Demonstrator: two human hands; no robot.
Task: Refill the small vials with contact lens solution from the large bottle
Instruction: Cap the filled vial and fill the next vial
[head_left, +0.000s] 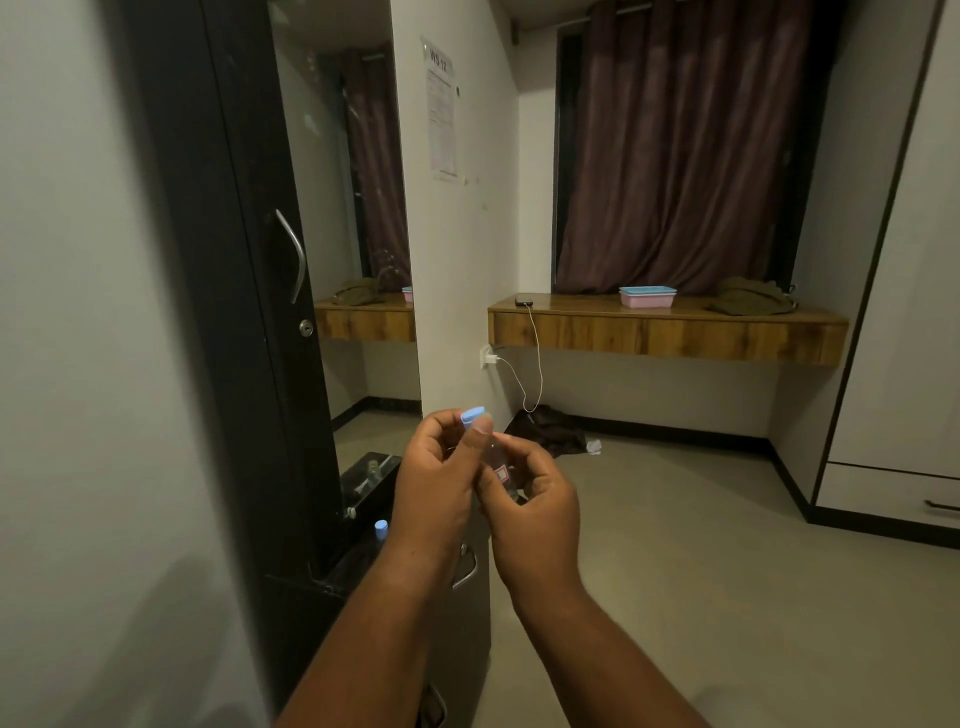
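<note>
Biggest risk first: both hands work in mid-air w/ nothing under them but floor, so a slip could drop or spill the clear bottle. The right hand is wrapped round its body, label facing up; the left hand is pinched on the blue cap at the top, hands close together, thumbs nearly touching. Can't tell if the cap is loose or tight, nor if this is the large bottle or a vial. A hard twist w/ a squeezed body could squirt solution; a freed cap could fall and roll. Around, big to small: dark wardrobe w/ mirror door at left, maroon curtain behind a wooden shelf, well apart. Below the left forearm, a dark ledge carries a second blue-capped bottle and what looks like small glass vials, dim, not sure. Left forearm hangs over that ledge, so lowering it carelessly could knock those. Poor light makes fill levels hard to judge.
</note>
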